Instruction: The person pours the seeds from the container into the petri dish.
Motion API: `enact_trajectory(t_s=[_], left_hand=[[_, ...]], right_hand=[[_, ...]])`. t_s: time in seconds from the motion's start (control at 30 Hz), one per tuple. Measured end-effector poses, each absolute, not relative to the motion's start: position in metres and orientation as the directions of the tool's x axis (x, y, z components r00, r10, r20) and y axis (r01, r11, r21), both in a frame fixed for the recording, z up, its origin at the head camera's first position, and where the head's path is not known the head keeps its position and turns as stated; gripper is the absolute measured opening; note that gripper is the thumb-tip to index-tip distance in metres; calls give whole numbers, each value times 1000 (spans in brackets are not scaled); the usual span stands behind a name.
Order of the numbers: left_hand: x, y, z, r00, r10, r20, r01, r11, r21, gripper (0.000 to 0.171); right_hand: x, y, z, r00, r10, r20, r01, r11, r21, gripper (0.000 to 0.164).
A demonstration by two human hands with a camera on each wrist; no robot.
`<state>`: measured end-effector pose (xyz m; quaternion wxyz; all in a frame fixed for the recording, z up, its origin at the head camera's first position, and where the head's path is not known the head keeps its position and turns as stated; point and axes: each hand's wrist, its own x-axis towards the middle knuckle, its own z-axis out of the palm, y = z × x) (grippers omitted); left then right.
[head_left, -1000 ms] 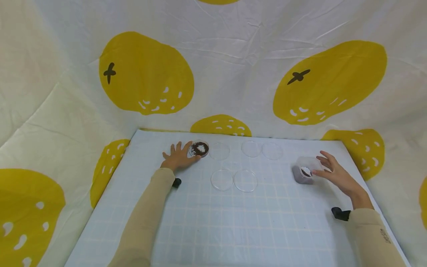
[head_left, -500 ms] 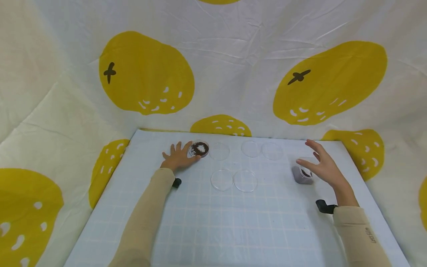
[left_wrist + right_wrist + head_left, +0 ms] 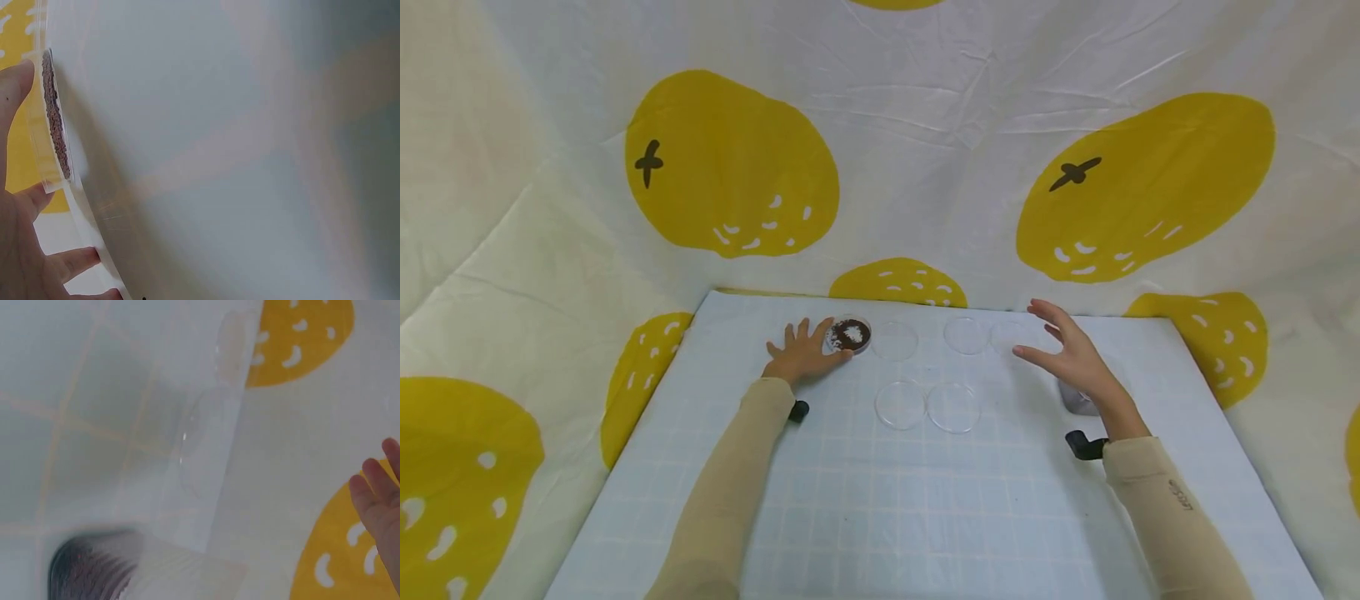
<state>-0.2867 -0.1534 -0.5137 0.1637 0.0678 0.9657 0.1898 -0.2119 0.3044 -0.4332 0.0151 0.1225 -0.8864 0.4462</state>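
Note:
At the back left of the table, my left hand [image 3: 801, 358] holds a clear petri dish [image 3: 850, 335] of dark brown granules topped with white bits. In the left wrist view its thumb [image 3: 15, 87] and forefinger span the dish's sides, while the other fingers are spread. My right hand [image 3: 1071, 358] is raised over the back right, thumb and fingers apart, with nothing between them. Close by its fingertips lies an empty clear round dish [image 3: 1006, 337]. Behind the right wrist, mostly hidden, stands a small translucent tub [image 3: 1077, 403]; the right wrist view shows its dark side [image 3: 84, 565].
More clear round dishes lie flat: one beside the filled dish [image 3: 895, 342], one at the back [image 3: 966, 336], and a touching pair, left [image 3: 900, 406] and right [image 3: 953, 408]. The table [image 3: 925, 517] has a pale checked cover. A fruit-patterned cloth [image 3: 925, 167] hangs behind.
My right hand has moved left from beside the tub, past it, toward the dishes at the back; its wrist now covers much of the tub. The left hand has stayed on its dish.

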Motion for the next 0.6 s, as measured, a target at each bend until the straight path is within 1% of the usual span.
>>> enact_trajectory(t_s=[0.27,0.33,0.43,0.5,0.6], left_hand=[[-287,-154,-514,-939,191,-286,67,918,391,96],[-286,-153,-512,-939,192,-284,68,917,394,95],[-284,-152,-511,-940,190,-283,68,918,392,95],[-284,-152,-511,-940,190,-283,66,917,394,95],[-284,-152,-512,-940,190,-284,68,919,389,95]], right_hand=[[-237,265,-444,-940,-280,193,-317,517,-795,84],[-236,251,-437,-934,-301,191,-326,505,-799,83],[-245,235,-440,-926,-330,186,-339,502,-796,83],[-252,225,-444,-925,-339,169,-332,509,-794,83],[-268,217,-460,-921,-354,161,-334,505,-796,84]])
